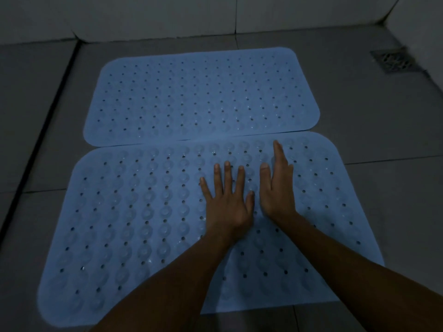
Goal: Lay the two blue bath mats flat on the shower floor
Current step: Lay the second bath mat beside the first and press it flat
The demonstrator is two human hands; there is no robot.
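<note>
Both blue bath mats lie spread on the grey tiled shower floor (pixel 383 140), and the floor drain (pixel 393 59) serves as the reference point. The far mat (pixel 201 97) sits just left of the drain, nearer the wall, and appears fully flat with no lifted corner or fold visible. The near mat (pixel 143 224) lies on the side of the far mat away from the drain; the two long edges meet, and the near mat's edge seems to touch or slightly overlap the far one, though the dim light prevents certainty. The near mat shows its round suction-cup bumps clearly, so it may lie underside up; that is a judgement only. The left hand (pixel 227 200) rests palm down on the near mat with its fingers (pixel 227 173) straight and spread, gripping nothing. The right hand (pixel 278 185) lies just beside it, closer to the drain, fingers straight and together, pressing the mat and holding nothing. Assessment: placement of both mats is essentially complete. What remains, as far as can be judged, is smoothing the near mat outward so it seats flat, then lifting the hands away.
</note>
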